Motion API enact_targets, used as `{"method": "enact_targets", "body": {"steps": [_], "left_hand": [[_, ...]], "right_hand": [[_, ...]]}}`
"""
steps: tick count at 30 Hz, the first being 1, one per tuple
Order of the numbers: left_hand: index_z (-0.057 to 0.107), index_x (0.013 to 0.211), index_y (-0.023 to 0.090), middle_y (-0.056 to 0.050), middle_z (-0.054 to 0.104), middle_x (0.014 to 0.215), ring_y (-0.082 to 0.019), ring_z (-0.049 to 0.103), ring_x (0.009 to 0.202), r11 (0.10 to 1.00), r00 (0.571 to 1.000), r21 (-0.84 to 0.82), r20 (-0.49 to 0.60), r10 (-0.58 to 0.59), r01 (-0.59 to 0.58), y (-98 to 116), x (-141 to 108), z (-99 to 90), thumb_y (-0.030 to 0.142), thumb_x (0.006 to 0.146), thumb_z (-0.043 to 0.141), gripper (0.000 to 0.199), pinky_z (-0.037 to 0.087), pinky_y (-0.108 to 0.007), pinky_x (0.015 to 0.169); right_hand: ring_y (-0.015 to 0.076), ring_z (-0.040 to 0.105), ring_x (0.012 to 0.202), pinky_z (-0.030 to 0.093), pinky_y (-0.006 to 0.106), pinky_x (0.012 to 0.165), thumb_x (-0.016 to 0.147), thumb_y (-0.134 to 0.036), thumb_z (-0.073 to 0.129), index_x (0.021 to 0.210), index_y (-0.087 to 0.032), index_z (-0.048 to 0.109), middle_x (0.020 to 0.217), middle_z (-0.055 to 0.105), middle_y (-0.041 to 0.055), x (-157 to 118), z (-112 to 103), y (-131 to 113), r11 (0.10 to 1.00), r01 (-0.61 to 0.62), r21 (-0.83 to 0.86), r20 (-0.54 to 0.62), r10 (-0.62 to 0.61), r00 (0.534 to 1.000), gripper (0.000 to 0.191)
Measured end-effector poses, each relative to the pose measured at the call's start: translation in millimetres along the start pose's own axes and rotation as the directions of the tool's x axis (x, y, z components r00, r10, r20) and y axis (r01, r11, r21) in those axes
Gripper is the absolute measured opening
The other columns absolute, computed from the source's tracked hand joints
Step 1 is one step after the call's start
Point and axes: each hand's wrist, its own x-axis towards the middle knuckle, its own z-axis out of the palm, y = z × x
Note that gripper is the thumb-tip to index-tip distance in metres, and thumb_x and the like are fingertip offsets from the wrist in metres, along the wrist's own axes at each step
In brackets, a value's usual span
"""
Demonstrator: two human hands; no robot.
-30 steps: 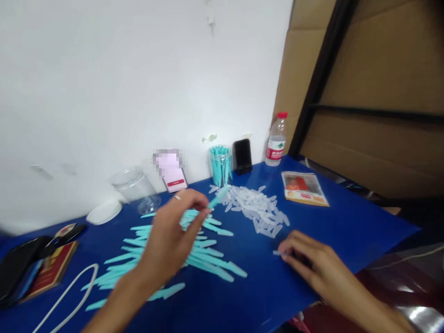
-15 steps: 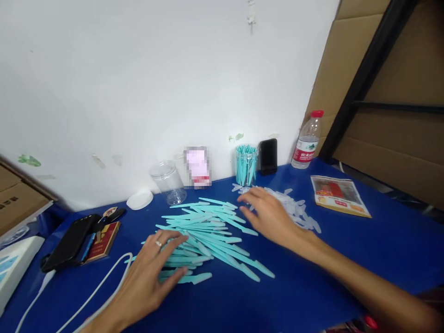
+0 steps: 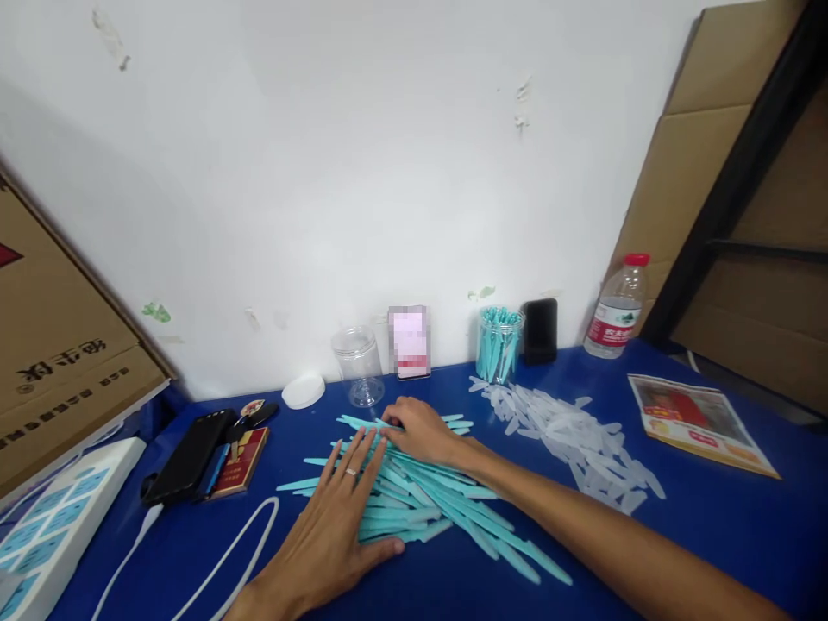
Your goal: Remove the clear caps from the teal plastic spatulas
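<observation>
A loose pile of turquoise sticks [image 3: 453,496] with pale blade ends lies on the blue table [image 3: 504,595]. My left hand [image 3: 336,517], a ring on one finger, rests flat over the pile's left part with its fingers spread. At the pile's back edge, my right hand [image 3: 420,431] has its fingers curled down on the sticks; what its fingertips hold is hidden. Translucent white covers [image 3: 569,431] lie scattered right of the pile. Behind them stands a clear jar [image 3: 498,349] filled with turquoise sticks. Another clear jar [image 3: 360,366], with nothing in it, stands near the wall.
A white lid [image 3: 304,391], a lit phone [image 3: 410,342] and a black object [image 3: 540,330] are along the wall. On the right are a water bottle [image 3: 617,310] and a packet [image 3: 702,423]. A power bank [image 3: 191,457], cable and power strip [image 3: 58,526] lie left.
My right hand has moved left from beside the white covers onto the pile, its fingers now curled. My left hand has flattened over the sticks. The view has shifted.
</observation>
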Motion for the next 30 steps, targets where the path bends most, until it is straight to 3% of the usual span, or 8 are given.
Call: {"method": "enact_targets", "body": {"steps": [6, 10, 13, 16, 19, 22, 26, 30], "left_hand": [[0.010, 0.153, 0.027, -0.013, 0.042, 0.148, -0.034, 0.039, 0.136, 0.980, 0.968, 0.176, -0.248, -0.045, 0.091, -16, -13, 29.1, 0.053, 0.088, 0.053, 0.082, 0.042, -0.055, 0.104], [0.010, 0.153, 0.032, -0.012, 0.042, 0.148, -0.036, 0.038, 0.136, 0.979, 0.969, 0.190, -0.246, -0.032, 0.080, -10, -15, 16.1, 0.053, 0.087, 0.053, 0.081, 0.041, -0.059, 0.103], [0.005, 0.153, 0.034, -0.011, 0.031, 0.155, -0.037, 0.035, 0.138, 0.992, 0.985, 0.109, -0.170, -0.039, 0.058, 6, -11, -7.4, 0.054, 0.084, 0.056, 0.088, 0.044, -0.057, 0.101], [0.000, 0.153, 0.034, -0.011, 0.021, 0.158, -0.040, 0.030, 0.139, 1.000, 1.000, 0.018, -0.021, 0.000, 0.001, 25, 15, -20.6, 0.066, 0.075, 0.061, 0.104, 0.044, -0.057, 0.101], [-0.002, 0.153, 0.030, -0.015, 0.023, 0.157, -0.039, 0.028, 0.140, 0.995, 0.992, -0.096, 0.121, 0.026, -0.014, 39, 65, -18.9, 0.070, 0.083, 0.046, 0.094, 0.037, -0.058, 0.105], [0.019, 0.152, 0.022, -0.021, 0.035, 0.150, -0.042, 0.028, 0.139, 0.991, 0.980, -0.130, 0.197, 0.015, 0.011, 45, 113, -14.9, 0.073, 0.085, 0.037, 0.087, 0.032, -0.061, 0.106], [0.038, 0.145, 0.020, -0.024, 0.033, 0.151, -0.045, 0.026, 0.139, 0.990, 0.943, -0.138, 0.331, 0.029, 0.018, 56, 132, -24.1, 0.081, 0.078, 0.035, 0.091, 0.031, -0.062, 0.105], [0.033, 0.147, 0.017, -0.026, 0.028, 0.152, -0.047, 0.021, 0.140, 0.994, 0.886, -0.112, 0.459, 0.061, -0.010, 71, 120, -42.0, 0.087, 0.064, 0.048, 0.110, 0.026, -0.064, 0.107]], "right_hand": [[0.0188, 0.062, 0.087, 0.040, 0.026, 0.074, 0.088, -0.022, 0.051, 0.094, -0.020, 0.074, 0.091, 0.070, 0.0049, 8, 5, -18, 0.969, 0.236, 0.075, 0.132, -0.244, 0.961, 0.024], [0.0183, 0.063, 0.093, 0.042, 0.024, 0.077, 0.089, -0.022, 0.051, 0.103, -0.020, 0.072, 0.101, 0.072, 0.0042, 1, -42, -5, 0.963, 0.218, 0.159, 0.220, -0.250, 0.943, 0.025], [0.0212, 0.063, 0.098, 0.044, 0.029, 0.082, 0.089, -0.019, 0.049, 0.114, -0.018, 0.067, 0.105, 0.070, 0.0083, -49, -96, 15, 1.000, 0.012, 0.026, 0.044, -0.013, 0.999, 0.030], [0.0275, 0.065, 0.095, 0.048, 0.036, 0.079, 0.084, -0.042, 0.062, 0.118, -0.023, 0.065, 0.108, 0.069, 0.0104, -134, -127, 32, 0.986, -0.150, -0.073, 0.075, 0.156, 0.985, 0.039], [0.0352, 0.059, 0.112, 0.048, 0.045, 0.090, 0.072, -0.050, 0.073, 0.134, -0.031, 0.054, 0.131, 0.059, 0.0132, -212, -116, 43, 0.956, -0.286, -0.059, 0.044, 0.289, 0.956, 0.068], [0.0371, 0.062, 0.107, 0.051, 0.048, 0.085, 0.073, -0.049, 0.071, 0.131, -0.034, 0.056, 0.135, 0.055, 0.0150, -243, -82, 40, 0.909, -0.414, -0.042, -0.007, 0.415, 0.910, 0.062], [0.0371, 0.067, 0.093, 0.054, 0.048, 0.071, 0.080, -0.043, 0.063, 0.121, -0.028, 0.061, 0.129, 0.057, 0.0172, -221, -54, 16, 0.903, -0.425, -0.058, -0.035, 0.424, 0.905, 0.044], [0.0327, 0.064, 0.097, 0.051, 0.042, 0.074, 0.088, -0.022, 0.049, 0.109, -0.020, 0.062, 0.122, 0.058, 0.0164, -184, -59, 2, 0.924, -0.360, -0.127, -0.032, 0.359, 0.933, 0.025]]}}
